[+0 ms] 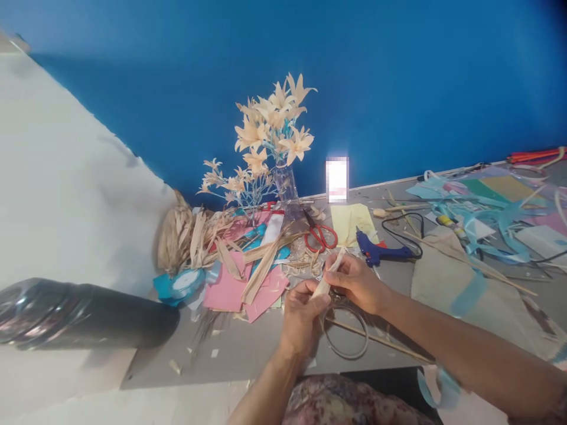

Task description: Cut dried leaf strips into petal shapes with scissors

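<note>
Between my two hands, over the front of the table, is a pale strip of dried husk (322, 288). My left hand (300, 313) pinches its lower end between thumb and fingers. Its upper end is gripped by my right hand (352, 278), thumb against fingers. Just below the hands lies a round metal ring (346, 356), with a thin stick (381, 338) running past it. Red-handled scissors (319, 237) rest beyond my hands. To their right is a blue glue gun (383, 251) with a black cord.
Pale artificial flowers (274, 124) stand in a clear vase (287, 188) by the blue wall. Dried husks (175, 236), pink paper (225, 289) and a blue ribbon roll (186, 282) crowd the left. Blue ribbons (500, 221) and cloth (447, 289) cover the right. A dark wrapped roll (88, 313) juts in.
</note>
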`<state>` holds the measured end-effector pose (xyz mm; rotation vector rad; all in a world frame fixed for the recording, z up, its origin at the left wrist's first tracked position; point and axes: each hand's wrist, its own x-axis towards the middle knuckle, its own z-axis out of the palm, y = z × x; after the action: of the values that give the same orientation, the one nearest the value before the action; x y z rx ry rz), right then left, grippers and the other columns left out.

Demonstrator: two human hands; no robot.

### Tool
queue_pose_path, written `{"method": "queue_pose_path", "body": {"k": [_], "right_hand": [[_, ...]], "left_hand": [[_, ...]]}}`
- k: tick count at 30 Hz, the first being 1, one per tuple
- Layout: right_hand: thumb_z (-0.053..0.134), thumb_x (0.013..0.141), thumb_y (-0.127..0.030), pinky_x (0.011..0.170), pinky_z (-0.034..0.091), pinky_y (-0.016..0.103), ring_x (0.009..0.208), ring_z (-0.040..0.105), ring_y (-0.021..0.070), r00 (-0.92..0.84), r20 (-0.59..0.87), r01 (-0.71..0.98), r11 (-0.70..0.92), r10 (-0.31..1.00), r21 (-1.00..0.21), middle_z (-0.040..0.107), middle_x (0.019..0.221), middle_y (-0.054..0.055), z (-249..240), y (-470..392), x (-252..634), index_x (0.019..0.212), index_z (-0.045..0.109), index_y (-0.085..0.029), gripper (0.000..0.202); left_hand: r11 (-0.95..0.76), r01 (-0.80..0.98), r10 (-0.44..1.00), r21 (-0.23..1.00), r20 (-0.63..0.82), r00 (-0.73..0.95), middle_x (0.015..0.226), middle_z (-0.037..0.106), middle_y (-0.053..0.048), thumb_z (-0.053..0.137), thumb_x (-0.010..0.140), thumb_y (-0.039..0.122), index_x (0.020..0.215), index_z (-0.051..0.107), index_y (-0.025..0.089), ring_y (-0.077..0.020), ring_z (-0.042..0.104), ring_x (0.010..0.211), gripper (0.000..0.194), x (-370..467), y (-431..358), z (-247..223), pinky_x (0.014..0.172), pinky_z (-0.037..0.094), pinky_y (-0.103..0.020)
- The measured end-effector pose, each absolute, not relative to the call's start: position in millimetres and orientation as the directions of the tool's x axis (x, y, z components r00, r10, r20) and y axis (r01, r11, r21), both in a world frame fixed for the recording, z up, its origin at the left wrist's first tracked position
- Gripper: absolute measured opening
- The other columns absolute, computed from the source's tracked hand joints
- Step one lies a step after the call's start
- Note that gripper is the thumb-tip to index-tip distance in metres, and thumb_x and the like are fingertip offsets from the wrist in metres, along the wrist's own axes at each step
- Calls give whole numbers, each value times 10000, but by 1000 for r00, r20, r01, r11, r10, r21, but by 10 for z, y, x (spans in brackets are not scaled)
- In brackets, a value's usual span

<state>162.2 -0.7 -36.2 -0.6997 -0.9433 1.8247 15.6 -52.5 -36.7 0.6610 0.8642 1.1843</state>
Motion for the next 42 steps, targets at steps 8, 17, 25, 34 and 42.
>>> {"method": "queue_pose_path", "body": {"k": [8, 17, 25, 34, 42], "right_hand": [[959, 567, -336, 556, 393, 236, 589, 537, 109, -321, -144, -564, -311, 936, -765, 600, 653, -34, -289, 87, 1665, 756, 619, -164, 425], [952, 595, -279, 547, 430, 199, 550, 503, 72, -256, -165, -696, -301, 952, -652, 583, 633, -57, -278, 140, 1699, 752, 615, -166, 389], [921, 627, -316, 535, 476, 264, 584, 602, 146, -298, -70, -629, -251, 952, -736, 660, 660, -11, -288, 18, 1613, 747, 585, -191, 378], [758, 707, -227, 581, 427, 256, 643, 572, 143, -188, 92, 33, 100, 978, -994, 675, 761, -1, -242, 164, 1810, 872, 688, -192, 182], [685, 818, -158, 748, 414, 312, 872, 613, 236, -480, 65, 716, 434, 875, -547, 683, 908, 89, -334, 303, 1961, 914, 695, -170, 98]], "left_hand": [[329, -545, 940, 771, -213, 266, 693, 621, -36, 736, 771, 430, 718, 636, 152, -149, 563, 639, 300, -57, -322, -213, 624, 479, -275], [426, -637, 905, 643, -311, 290, 813, 660, -61, 815, 716, 372, 948, 694, 144, -186, 615, 754, 347, -3, -263, -209, 664, 505, -303], [295, -717, 942, 632, -320, 104, 726, 598, 10, 870, 689, 329, 786, 686, 155, -82, 515, 621, 271, 345, -348, -279, 563, 423, -201], [128, -620, 956, 774, -262, -129, 807, 671, -15, 816, 720, 344, 819, 704, 167, -123, 588, 719, 232, 45, -295, -155, 647, 486, -228], [216, -331, 974, 919, -180, 134, 616, 582, 21, 750, 799, 401, 739, 633, 164, -102, 518, 539, 272, -311, -86, -20, 539, 436, -217]]}}
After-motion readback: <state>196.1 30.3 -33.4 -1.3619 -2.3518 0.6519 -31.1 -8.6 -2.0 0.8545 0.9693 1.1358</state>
